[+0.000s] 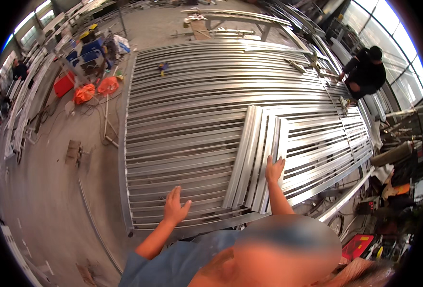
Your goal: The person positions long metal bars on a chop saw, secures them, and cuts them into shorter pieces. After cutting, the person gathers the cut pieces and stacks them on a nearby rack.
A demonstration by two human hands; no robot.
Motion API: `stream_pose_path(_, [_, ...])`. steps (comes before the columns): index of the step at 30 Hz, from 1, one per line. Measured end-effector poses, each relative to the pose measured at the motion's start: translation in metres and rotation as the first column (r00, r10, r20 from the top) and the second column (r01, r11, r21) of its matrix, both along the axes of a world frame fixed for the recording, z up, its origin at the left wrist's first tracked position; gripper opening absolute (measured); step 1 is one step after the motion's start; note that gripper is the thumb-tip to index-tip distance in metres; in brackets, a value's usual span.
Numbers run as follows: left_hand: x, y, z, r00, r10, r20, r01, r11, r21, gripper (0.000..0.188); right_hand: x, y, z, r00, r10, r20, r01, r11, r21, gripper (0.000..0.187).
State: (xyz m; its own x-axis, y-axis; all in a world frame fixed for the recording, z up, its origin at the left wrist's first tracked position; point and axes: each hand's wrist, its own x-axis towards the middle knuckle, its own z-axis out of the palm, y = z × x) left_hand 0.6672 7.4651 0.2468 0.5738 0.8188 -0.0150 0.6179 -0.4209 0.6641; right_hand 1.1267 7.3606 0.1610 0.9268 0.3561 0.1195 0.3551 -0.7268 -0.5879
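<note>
A wide slatted frame of long silvery metal bars (173, 119) lies in front of me. Across its near part rest several shorter metal profiles (244, 158), laid side by side at a slant to the slats. My right hand (274, 168) is on the rightmost of these short profiles, fingers stretched and thumb apart, gripping nothing. To their left, my left hand (175, 208) is above the slats near the frame's front edge. Its fingers are spread and it holds nothing; whether it touches the metal I cannot tell.
A person in dark clothes (367, 74) bends over the frame's far right side. A small blue and yellow tool (162, 68) lies on the far left slats. Orange bags (84, 93) and a red box (64, 84) are on the floor at left. A red case (358, 246) is at lower right.
</note>
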Motion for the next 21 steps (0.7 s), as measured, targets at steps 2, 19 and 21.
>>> stream_pose_path(2, [-0.049,-0.015,0.026,0.99,0.052,0.134,-0.072,0.987,0.144,0.073,-0.088,0.016,0.04,0.985,0.146,-0.088,-0.121,0.962,0.244,0.07])
stream_pose_path(19, [-0.581,-0.221,-0.081,0.193,0.973,0.126,-0.584,0.217,-0.782,0.073,-0.857,0.002,0.187,-0.669,0.697,-0.26,-0.486,-0.145,0.862,0.072])
stream_pose_path(21, [-0.571,-0.216,-0.027,-0.238,0.958,0.159,-0.158,0.123,-0.98,0.069,-0.903,-0.001,0.155,-0.712,0.701,-0.039,-0.589,-0.566,0.578,0.07])
